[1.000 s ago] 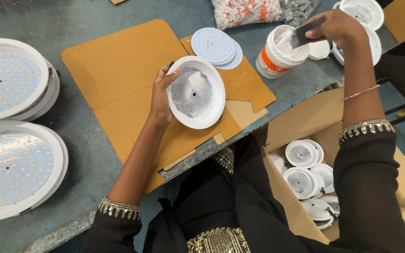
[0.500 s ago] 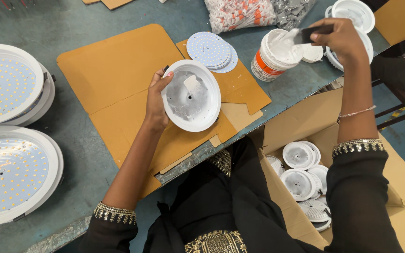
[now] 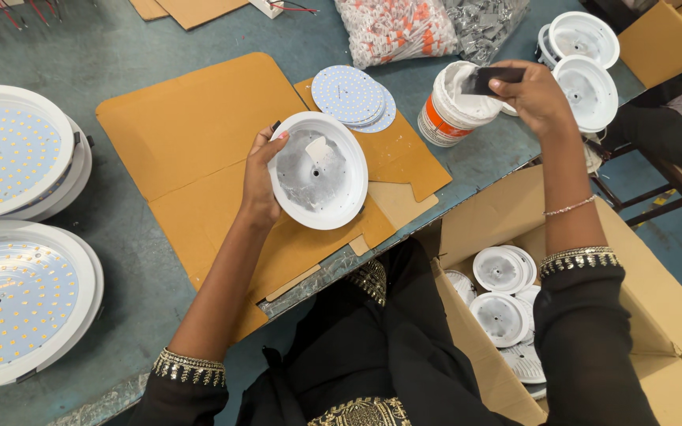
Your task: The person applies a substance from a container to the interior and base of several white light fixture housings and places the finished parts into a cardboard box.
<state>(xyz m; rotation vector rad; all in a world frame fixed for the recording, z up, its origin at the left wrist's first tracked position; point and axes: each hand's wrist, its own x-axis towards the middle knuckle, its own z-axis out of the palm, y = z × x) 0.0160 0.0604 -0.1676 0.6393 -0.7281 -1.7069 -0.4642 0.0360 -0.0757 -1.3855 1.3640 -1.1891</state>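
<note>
My left hand (image 3: 258, 177) grips a round white lamp housing (image 3: 319, 170) by its left rim, tilted over a brown cardboard sheet (image 3: 199, 134). A smear of white paste lies inside the housing near its centre. My right hand (image 3: 537, 96) pinches a small dark flat spreader (image 3: 492, 80) over the open white tub of paste (image 3: 453, 106) with an orange band. A stack of round pale-blue LED boards (image 3: 350, 96) lies on the cardboard just behind the housing.
Two large round LED panels (image 3: 9, 150) (image 3: 17, 304) rest at the table's left. Bags of small parts (image 3: 404, 28) lie at the back. More white housings (image 3: 590, 59) sit at the right, and others fill an open cardboard box (image 3: 507, 304) by my lap.
My right hand has shifted the spreader slightly over the tub. The housing in my left hand stays almost where it was.
</note>
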